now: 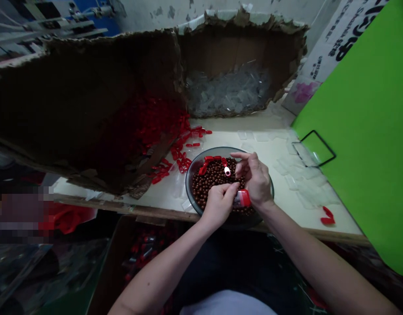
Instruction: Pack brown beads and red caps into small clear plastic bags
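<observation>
My left hand point(219, 203) is closed on a small clear container with a red cap point(243, 198), pinched between thumb and fingers above the bowl; something dark shows through its clear part. My right hand point(258, 181) is beside it, the palm at the red cap, index finger stretched out and the other fingers loosely bent. Under both hands stands a grey bowl point(190, 175) of shiny brown beads point(201, 186). Several red caps point(213, 158) lie on the beads, along with a small white-and-red piece point(227, 170).
A torn cardboard box point(79, 87) on the left spills red caps point(155, 122) onto the white table point(270, 118). Clear plastic pieces point(228, 92) fill the box behind. Flat clear pieces and a red cap point(327, 216) lie right, near a green panel point(362, 131).
</observation>
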The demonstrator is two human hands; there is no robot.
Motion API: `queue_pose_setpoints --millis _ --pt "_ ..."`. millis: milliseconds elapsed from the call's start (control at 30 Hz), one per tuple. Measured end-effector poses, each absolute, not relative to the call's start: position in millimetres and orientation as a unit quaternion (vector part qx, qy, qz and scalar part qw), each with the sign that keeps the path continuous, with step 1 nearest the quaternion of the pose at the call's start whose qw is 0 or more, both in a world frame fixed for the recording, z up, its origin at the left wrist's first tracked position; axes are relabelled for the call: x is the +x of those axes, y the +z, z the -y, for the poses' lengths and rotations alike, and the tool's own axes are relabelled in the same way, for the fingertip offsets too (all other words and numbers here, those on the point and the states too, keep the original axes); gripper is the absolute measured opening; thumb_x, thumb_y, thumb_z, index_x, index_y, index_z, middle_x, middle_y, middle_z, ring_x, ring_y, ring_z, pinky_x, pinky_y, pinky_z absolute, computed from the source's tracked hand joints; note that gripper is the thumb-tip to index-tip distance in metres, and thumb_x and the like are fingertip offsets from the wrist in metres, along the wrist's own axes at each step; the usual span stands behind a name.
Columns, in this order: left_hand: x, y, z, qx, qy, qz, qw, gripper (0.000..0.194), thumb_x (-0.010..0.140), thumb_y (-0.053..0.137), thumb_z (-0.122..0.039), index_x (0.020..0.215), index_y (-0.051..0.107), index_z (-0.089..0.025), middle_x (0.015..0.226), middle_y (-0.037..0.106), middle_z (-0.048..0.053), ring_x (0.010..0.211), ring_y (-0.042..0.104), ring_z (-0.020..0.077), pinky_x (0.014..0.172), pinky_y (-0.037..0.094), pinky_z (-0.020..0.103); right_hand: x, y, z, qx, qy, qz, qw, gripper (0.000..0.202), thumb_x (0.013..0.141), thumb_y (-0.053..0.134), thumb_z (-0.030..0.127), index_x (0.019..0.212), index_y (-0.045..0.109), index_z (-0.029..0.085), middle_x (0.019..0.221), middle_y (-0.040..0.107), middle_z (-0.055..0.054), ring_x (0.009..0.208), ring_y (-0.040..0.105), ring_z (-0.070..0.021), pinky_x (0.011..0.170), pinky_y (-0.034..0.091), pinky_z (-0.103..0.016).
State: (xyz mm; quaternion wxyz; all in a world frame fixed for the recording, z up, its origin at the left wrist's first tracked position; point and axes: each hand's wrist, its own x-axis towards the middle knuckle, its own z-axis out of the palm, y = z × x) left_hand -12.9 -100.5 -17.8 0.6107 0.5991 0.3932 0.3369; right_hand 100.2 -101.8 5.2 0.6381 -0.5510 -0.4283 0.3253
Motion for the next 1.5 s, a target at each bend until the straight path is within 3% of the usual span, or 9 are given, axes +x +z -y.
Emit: queue_pose_setpoints --millis 300,433,567,767,933,1033,1267,1400,1500 --pt "-68 -7 106 0.487 0.380 -0.475 0.627 0.047 0.078 0.055 -0.060 0.075 0.064 -0.014 0.055 0.050 -0.003 0.044 0.037 0.0061 0.040 0.027 0.017 155 0 109 -0.554 0.292 0.398 0.670 0.041 0.090 0.042 0.053 0.099 0.069 0.023 0.070 0.058 0.000 0.062 0.054 -0.0117 0.060 0.046 -0.025" --pt "-160 -42 112 0.429 0.465 -0.632 0.448 0.041 0.066 0.069 -0.052 0.083 0.067 -0.014 0.068 0.062 0.000 0.057 0.053 0.0114 0.049 0.041 0.020 248 -52 130 -0.801 0.083 0.422 0.418 0.032 0.083 0.055 0.044 0.093 0.070 0.017 0.081 0.067 -0.006 0.068 0.059 -0.0179 0.069 0.047 -0.033" --pt "-262 -109 129 0.400 0.353 -0.790 0.303 0.046 0.062 0.068 -0.052 0.090 0.069 -0.016 0.073 0.068 0.003 0.074 0.063 0.0247 0.059 0.049 0.029 296 -99 151 -0.869 -0.030 0.479 0.122 0.041 0.084 0.053 0.043 0.109 0.067 0.013 0.098 0.065 -0.015 0.087 0.059 -0.0274 0.075 0.045 -0.037" --pt "-339 -193 151 0.416 0.177 -0.851 0.268 0.045 0.058 0.066 -0.048 0.090 0.067 -0.016 0.093 0.071 0.012 0.103 0.062 0.0393 0.085 0.049 0.046 298 -114 151 -0.868 -0.071 0.491 0.002 0.036 0.088 0.045 0.033 0.114 0.063 0.014 0.102 0.062 -0.018 0.095 0.057 -0.0305 0.072 0.044 -0.036" --pt "-286 -161 137 0.497 0.313 -0.787 0.189 0.046 0.074 0.055 -0.044 0.112 0.062 -0.018 0.106 0.068 0.011 0.099 0.064 0.0307 0.088 0.049 0.043 310 -116 146 -0.870 -0.024 0.492 0.026 0.037 0.084 0.048 0.026 0.107 0.063 0.001 0.096 0.064 -0.026 0.094 0.061 -0.0351 0.080 0.045 -0.044" --pt "-227 -112 120 0.538 0.444 -0.707 0.115 0.045 0.080 0.055 -0.038 0.119 0.059 -0.016 0.107 0.065 0.012 0.097 0.062 0.0254 0.091 0.048 0.041 311 -106 143 -0.874 -0.010 0.482 0.062 0.037 0.083 0.048 0.023 0.111 0.061 0.004 0.098 0.067 -0.023 0.092 0.064 -0.0316 0.081 0.048 -0.043" --pt "-104 -44 88 0.669 0.527 -0.489 0.188 0.025 0.086 0.054 -0.022 0.110 0.064 -0.020 0.105 0.063 0.007 0.100 0.058 0.0179 0.092 0.047 0.034 248 -30 143 -0.677 0.338 0.347 0.554 0.058 0.074 0.068 0.036 0.128 0.047 0.026 0.099 0.068 -0.004 0.082 0.068 -0.0171 0.073 0.056 -0.030" --pt "-62 -39 76 0.708 0.501 -0.433 0.247 0.022 0.087 0.053 -0.019 0.105 0.065 -0.021 0.103 0.061 0.007 0.099 0.058 0.0169 0.091 0.047 0.033 210 -3 143 -0.607 0.437 0.366 0.553 0.036 0.074 0.071 0.037 0.107 0.064 0.024 0.104 0.066 -0.003 0.084 0.067 -0.0138 0.073 0.055 -0.024" --pt "-52 -40 72 0.714 0.473 -0.441 0.267 0.022 0.086 0.053 -0.019 0.104 0.066 -0.020 0.103 0.060 0.007 0.099 0.058 0.0176 0.091 0.047 0.034 197 -1 139 -0.612 0.485 0.419 0.464 0.046 0.074 0.072 0.038 0.117 0.062 0.021 0.103 0.069 -0.006 0.093 0.065 -0.0179 0.088 0.052 -0.032"
